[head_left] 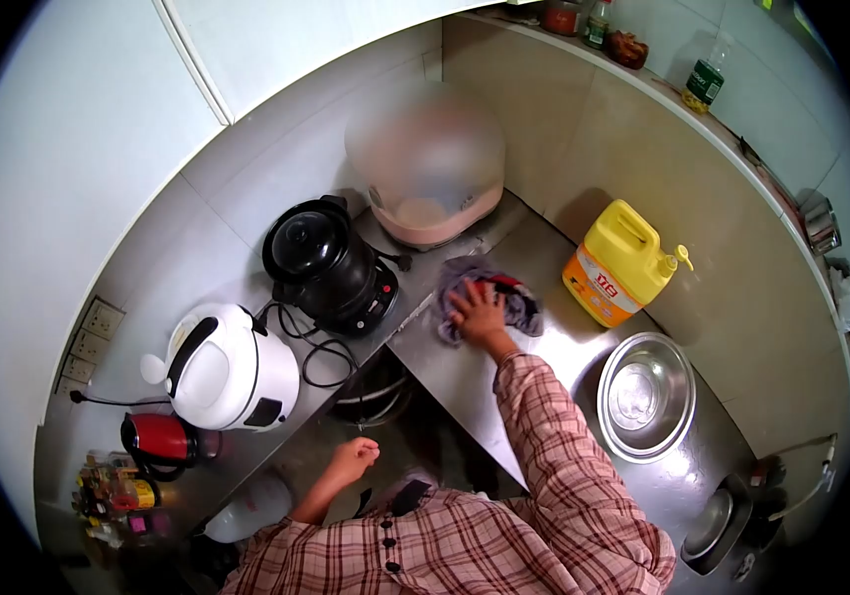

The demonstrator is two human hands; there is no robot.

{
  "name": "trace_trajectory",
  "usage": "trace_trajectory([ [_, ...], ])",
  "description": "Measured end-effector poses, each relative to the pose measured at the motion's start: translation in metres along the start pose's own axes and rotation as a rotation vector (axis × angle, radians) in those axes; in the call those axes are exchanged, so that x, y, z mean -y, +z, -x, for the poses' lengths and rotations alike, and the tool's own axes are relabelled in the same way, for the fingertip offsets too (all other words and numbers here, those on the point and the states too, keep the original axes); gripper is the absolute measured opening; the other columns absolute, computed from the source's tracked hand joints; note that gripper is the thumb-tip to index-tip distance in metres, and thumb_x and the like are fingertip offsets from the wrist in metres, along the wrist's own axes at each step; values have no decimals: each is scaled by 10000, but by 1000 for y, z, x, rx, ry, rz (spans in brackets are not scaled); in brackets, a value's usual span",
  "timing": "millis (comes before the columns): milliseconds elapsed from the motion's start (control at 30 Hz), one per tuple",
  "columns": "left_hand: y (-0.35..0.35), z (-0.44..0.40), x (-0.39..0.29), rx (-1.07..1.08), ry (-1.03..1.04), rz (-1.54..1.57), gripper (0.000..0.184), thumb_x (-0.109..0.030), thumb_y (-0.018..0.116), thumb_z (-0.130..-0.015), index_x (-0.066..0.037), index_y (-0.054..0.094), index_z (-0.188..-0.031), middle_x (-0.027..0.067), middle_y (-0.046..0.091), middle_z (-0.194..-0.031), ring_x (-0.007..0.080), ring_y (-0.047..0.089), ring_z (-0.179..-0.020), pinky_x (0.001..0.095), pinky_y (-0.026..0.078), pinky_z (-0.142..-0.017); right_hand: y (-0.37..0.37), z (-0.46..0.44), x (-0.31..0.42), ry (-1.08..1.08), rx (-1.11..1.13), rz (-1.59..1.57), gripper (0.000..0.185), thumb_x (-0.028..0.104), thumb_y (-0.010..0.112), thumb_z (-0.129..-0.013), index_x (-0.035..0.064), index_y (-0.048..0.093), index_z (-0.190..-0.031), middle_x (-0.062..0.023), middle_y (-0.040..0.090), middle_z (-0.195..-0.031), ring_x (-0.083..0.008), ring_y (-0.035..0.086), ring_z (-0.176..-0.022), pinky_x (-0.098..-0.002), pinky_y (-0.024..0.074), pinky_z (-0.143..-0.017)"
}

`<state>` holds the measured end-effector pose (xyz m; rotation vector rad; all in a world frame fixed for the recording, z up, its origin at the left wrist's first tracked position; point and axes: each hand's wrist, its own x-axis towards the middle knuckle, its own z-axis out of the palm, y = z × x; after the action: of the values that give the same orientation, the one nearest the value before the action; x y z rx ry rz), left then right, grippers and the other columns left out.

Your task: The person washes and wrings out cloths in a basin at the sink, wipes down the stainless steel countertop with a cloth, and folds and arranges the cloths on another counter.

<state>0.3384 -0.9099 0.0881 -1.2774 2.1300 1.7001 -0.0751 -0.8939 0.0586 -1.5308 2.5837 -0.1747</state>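
Observation:
My right hand (482,315) presses down on a bunched grey-purple cloth (459,275) with a red and black patch. The cloth lies on the steel countertop (475,382), near the corner where the two runs of counter meet. Some of the fingers are bent into its folds. Close to my body, my left hand (354,461) hangs below counter level with its fingers curled in; nothing shows in it. A yellow detergent jug (615,260) stands to the right of the cloth, apart from it.
Left of the cloth are a black electric pot (321,263), a white rice cooker (232,372) and a red kettle (159,439). A pinkish rounded appliance (435,169), partly blurred, fills the corner. A steel basin (646,397) stands at right, before a sink (718,531). A loose cord (321,369) trails across the left counter.

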Motion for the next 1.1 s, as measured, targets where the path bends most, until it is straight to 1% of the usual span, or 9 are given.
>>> trace_trajectory([
  [67,-4,-1,8,0,16,-149,219,-151,600,-906,-16,599,-1079,71,680,-891,116,641,-747,243,498,-673,-1,0,-31,146,-62,-9,507,513,371,-933,342,371,-1410,-23,160,-1555,-397,131,-1401,-606,174,-1069],
  [267,-2,-25,45,118,48,28,255,-243,666,-853,-40,639,-1005,81,692,-802,137,653,-671,274,508,-627,30,107,-32,347,-407,10,528,384,546,-848,224,484,-1348,-89,282,-1505,-403,227,-1370,-605,224,-1040],
  [333,-9,-27,17,191,10,-65,224,-151,633,-866,-9,619,-1040,56,680,-870,116,647,-743,250,502,-663,24,160,3,344,-383,0,542,343,581,-829,187,493,-1341,-105,289,-1500,-403,225,-1372,-604,224,-1041],
  [433,-14,-40,-20,184,18,-104,221,-153,613,-860,-7,628,-1026,55,681,-852,120,648,-730,256,505,-671,23,213,57,254,-253,-72,559,335,584,-824,217,471,-1359,-108,247,-1521,-400,161,-1401,-632,187,-1043],
  [567,-11,-66,-44,225,143,-185,233,-232,657,-848,-54,643,-998,68,681,-777,135,651,-678,278,511,-650,20,194,70,73,-212,-113,523,355,554,-846,265,464,-1353,-92,242,-1520,-401,165,-1395,-655,179,-1030],
  [667,-2,-82,-65,268,193,-317,271,-253,656,-850,-42,631,-1019,117,684,-871,222,664,-795,330,515,-721,25,128,50,-5,-317,-134,513,390,535,-852,272,469,-1346,-87,265,-1505,-406,263,-1321,-660,225,-993],
  [833,26,-78,-118,280,287,-445,303,-263,623,-870,-45,604,-1081,132,679,-931,241,662,-852,349,517,-756,17,41,6,122,-257,-97,500,442,515,-866,284,483,-1339,-62,250,-1511,-384,216,-1351,-678,228,-993],
  [1000,60,-73,-123,342,264,-316,259,-203,625,-871,-29,614,-1063,108,680,-870,184,657,-782,310,516,-723,18,113,-7,205,-374,-150,501,407,534,-866,269,477,-1344,-60,261,-1509,-370,187,-1382,-664,253,-953],
  [1100,86,-82,-127,379,210,-75,204,-117,578,-892,13,613,-1046,73,669,-802,119,627,-696,256,500,-654,9,206,-2,198,-371,-136,531,380,558,-848,246,474,-1354,-63,284,-1505,-332,182,-1400,-618,190,-1025],
])
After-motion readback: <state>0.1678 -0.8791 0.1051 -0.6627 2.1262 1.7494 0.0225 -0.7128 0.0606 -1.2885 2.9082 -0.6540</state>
